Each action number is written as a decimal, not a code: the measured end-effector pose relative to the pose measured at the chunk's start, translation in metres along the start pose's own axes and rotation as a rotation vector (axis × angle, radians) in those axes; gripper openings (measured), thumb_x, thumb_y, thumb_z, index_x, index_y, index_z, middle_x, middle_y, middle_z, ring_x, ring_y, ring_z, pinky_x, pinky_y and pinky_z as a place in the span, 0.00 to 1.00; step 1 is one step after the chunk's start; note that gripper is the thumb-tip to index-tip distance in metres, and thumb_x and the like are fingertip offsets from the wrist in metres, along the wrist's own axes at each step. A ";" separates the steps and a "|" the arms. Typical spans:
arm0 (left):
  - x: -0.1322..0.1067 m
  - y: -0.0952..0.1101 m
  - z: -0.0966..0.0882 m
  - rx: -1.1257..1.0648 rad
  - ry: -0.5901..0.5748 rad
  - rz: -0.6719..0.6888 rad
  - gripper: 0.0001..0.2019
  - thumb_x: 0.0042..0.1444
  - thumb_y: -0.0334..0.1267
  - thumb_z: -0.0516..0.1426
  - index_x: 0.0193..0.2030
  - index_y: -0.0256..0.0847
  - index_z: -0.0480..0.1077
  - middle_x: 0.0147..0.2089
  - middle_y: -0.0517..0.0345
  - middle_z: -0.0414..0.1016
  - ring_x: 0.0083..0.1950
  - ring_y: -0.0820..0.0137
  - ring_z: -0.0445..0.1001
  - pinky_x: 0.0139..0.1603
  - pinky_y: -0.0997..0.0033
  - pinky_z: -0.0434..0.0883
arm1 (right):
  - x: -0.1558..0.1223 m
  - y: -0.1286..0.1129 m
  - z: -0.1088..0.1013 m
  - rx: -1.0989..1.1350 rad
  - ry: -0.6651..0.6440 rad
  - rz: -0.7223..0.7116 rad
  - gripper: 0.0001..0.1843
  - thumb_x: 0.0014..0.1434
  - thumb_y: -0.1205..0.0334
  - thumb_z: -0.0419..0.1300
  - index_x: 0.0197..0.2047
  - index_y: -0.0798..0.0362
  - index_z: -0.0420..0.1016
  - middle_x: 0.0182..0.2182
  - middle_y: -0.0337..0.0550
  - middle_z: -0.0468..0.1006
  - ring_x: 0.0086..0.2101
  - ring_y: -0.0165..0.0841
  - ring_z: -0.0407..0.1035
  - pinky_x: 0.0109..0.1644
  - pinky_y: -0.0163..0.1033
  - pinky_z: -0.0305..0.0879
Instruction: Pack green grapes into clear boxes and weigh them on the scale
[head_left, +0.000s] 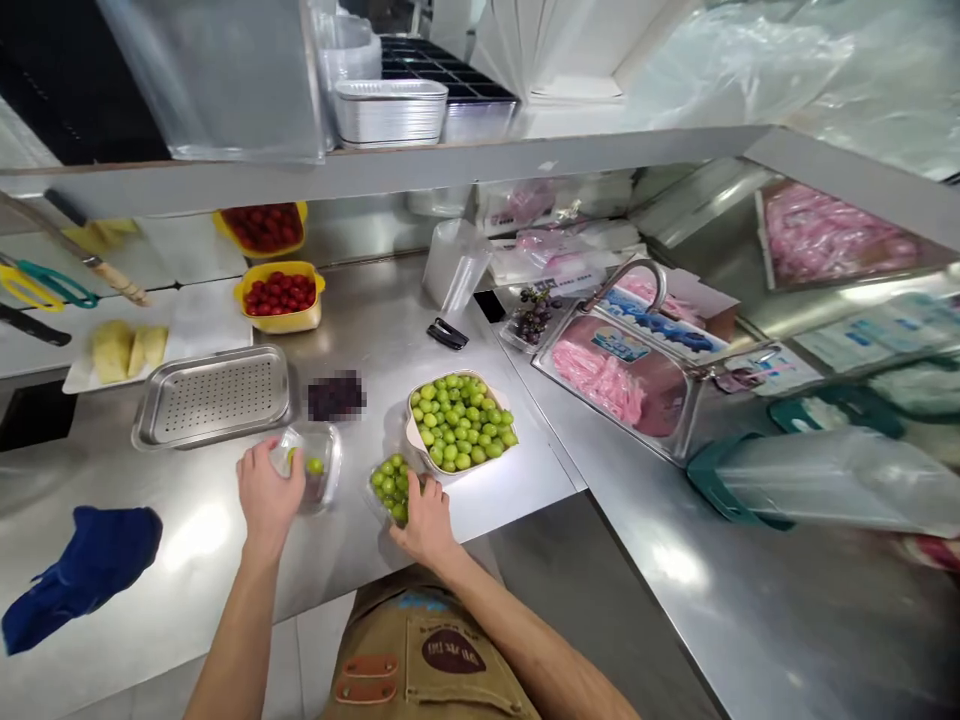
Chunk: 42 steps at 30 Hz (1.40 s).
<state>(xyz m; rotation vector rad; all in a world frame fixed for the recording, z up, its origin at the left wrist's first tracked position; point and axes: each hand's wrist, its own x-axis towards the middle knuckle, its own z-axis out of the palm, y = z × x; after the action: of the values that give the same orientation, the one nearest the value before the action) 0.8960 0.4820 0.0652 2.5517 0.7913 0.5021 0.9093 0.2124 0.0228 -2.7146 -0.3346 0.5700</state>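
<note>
L hand (266, 490) is curling part-closed over near side of a clear plastic tub (324, 462), on steel counter (367, 335); firm grip vs light touch: can't tell. One green grape (315, 466) is sitting in tub, just beside L fingers.

R hand (429, 520) is cupping, fingers part-open, w/ hold on a small green grape bunch (390, 488), at lower centre of frame. Bunch is lying just beside a white bowl (414, 432), which is heaped w/ loose green grapes (459, 425), centre of frame. Tub is sitting between L hand and bowl, not touching bowl.

Farther out, left of hands: perforated steel tray (211, 397) is lying on counter; dark pixelated patch (336, 396) is sitting just right of it, contents unreadable. Upper left: yellow basket of cherry tomatoes (279, 296) is standing near cut pale-yellow fruit (120, 350) on a white board (210, 320). Yellow-green scissors (45, 285) and a wood-handled knife (97, 262) are lying at far left. Lower left: blue cloth (82, 575) is lying on counter. Right: dark grapes (534, 315) are sitting behind a steel bin of pink bags (600, 375). Tan apron (431, 650) is showing below hands, on the person's front.
</note>
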 end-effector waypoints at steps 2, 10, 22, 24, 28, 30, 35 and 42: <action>0.012 0.038 0.002 -0.103 -0.014 0.106 0.18 0.66 0.49 0.55 0.56 0.41 0.71 0.55 0.43 0.79 0.60 0.51 0.75 0.67 0.50 0.71 | -0.019 0.020 -0.023 0.103 -0.057 -0.145 0.55 0.46 0.60 0.69 0.76 0.52 0.57 0.64 0.63 0.68 0.63 0.59 0.65 0.68 0.61 0.63; 0.105 0.257 0.064 -0.233 -0.085 0.531 0.10 0.69 0.37 0.56 0.52 0.39 0.76 0.51 0.49 0.82 0.55 0.62 0.79 0.61 0.64 0.73 | -0.098 0.144 -0.120 0.295 0.139 -0.265 0.62 0.48 0.53 0.68 0.80 0.25 0.42 0.72 0.48 0.62 0.70 0.61 0.61 0.71 0.64 0.66; 0.246 0.475 0.183 0.079 -0.256 0.575 0.08 0.65 0.32 0.62 0.48 0.37 0.81 0.50 0.43 0.85 0.52 0.59 0.80 0.57 0.61 0.73 | 0.083 0.314 -0.159 0.153 0.450 0.160 0.53 0.51 0.55 0.66 0.76 0.48 0.50 0.62 0.60 0.68 0.60 0.60 0.68 0.63 0.62 0.65; 0.254 0.472 0.186 0.113 -0.290 0.536 0.08 0.64 0.34 0.62 0.47 0.39 0.81 0.47 0.47 0.86 0.50 0.59 0.81 0.55 0.62 0.73 | 0.107 0.325 -0.159 0.129 0.405 0.153 0.52 0.51 0.56 0.66 0.76 0.53 0.52 0.64 0.64 0.66 0.63 0.61 0.65 0.65 0.63 0.62; 0.264 0.469 0.179 0.155 -0.301 0.532 0.08 0.66 0.37 0.61 0.46 0.40 0.81 0.49 0.49 0.85 0.55 0.58 0.78 0.59 0.61 0.70 | 0.128 0.334 -0.160 0.151 0.351 0.057 0.55 0.51 0.52 0.70 0.77 0.54 0.52 0.69 0.68 0.60 0.69 0.64 0.57 0.69 0.66 0.57; 0.263 0.475 0.169 0.153 -0.217 0.553 0.09 0.68 0.38 0.58 0.48 0.39 0.79 0.51 0.46 0.84 0.58 0.56 0.76 0.61 0.58 0.68 | 0.126 0.336 -0.166 0.232 0.377 -0.010 0.57 0.52 0.46 0.72 0.77 0.54 0.51 0.71 0.69 0.58 0.72 0.67 0.52 0.71 0.70 0.53; 0.183 0.493 0.143 0.104 -0.062 0.654 0.13 0.72 0.35 0.50 0.50 0.35 0.75 0.50 0.43 0.80 0.53 0.56 0.75 0.59 0.54 0.67 | 0.100 0.344 -0.205 0.779 0.558 0.004 0.38 0.65 0.37 0.62 0.69 0.51 0.63 0.64 0.64 0.72 0.63 0.56 0.69 0.67 0.65 0.65; -0.089 0.468 0.193 0.045 -0.464 1.118 0.10 0.73 0.34 0.52 0.47 0.42 0.76 0.43 0.49 0.79 0.48 0.59 0.76 0.60 0.53 0.69 | 0.093 0.362 -0.240 1.299 0.214 0.020 0.36 0.61 0.31 0.63 0.60 0.51 0.73 0.41 0.50 0.83 0.29 0.39 0.76 0.32 0.45 0.73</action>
<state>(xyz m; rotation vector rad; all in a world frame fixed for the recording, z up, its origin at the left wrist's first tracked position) 1.1233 0.0236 0.1115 2.7692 -0.8477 0.1540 1.1510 -0.1585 0.0604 -1.4869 0.1189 0.3009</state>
